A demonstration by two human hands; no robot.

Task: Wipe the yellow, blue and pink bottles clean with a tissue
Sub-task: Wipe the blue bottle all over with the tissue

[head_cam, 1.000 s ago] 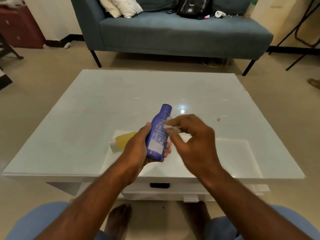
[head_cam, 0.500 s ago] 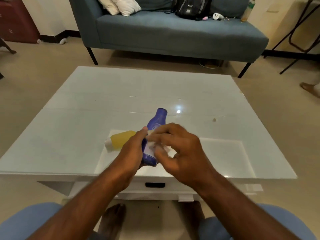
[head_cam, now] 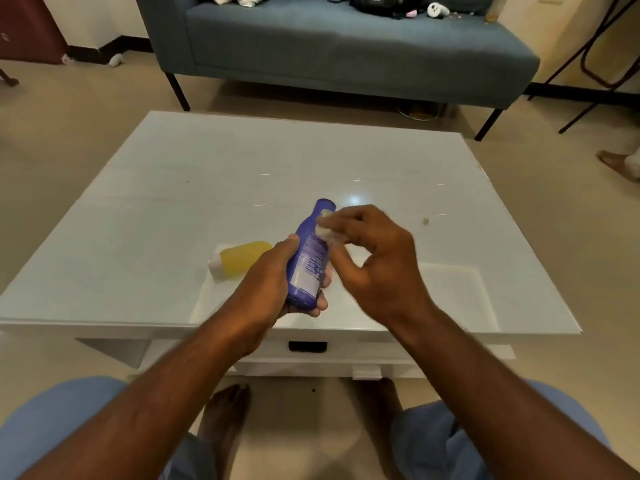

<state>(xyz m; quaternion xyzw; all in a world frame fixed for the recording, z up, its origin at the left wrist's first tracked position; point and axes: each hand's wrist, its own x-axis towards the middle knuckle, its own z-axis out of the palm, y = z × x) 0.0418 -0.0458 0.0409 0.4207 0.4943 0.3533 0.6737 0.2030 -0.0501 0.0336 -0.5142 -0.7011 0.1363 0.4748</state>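
Observation:
My left hand (head_cam: 268,282) grips the lower half of the blue bottle (head_cam: 310,258), held tilted above the near part of the white table (head_cam: 173,202), cap pointing away from me. My right hand (head_cam: 374,258) pinches a small wad of white tissue (head_cam: 325,230) against the bottle's neck, just below the cap. The yellow bottle (head_cam: 240,259) lies on its side on the table left of my left hand, white cap to the left. No pink bottle shows in this view.
A small crumb (head_cam: 425,221) lies on the table to the right. A blue-grey sofa (head_cam: 346,53) with a black bag stands behind the table. Someone's foot (head_cam: 620,164) rests on the floor at far right. My knees and feet are below the table's drawer (head_cam: 307,346).
My right hand slid the tissue from the bottle's label area up to its neck. The left hand tilted the bottle slightly more upright, and the view dipped down a little.

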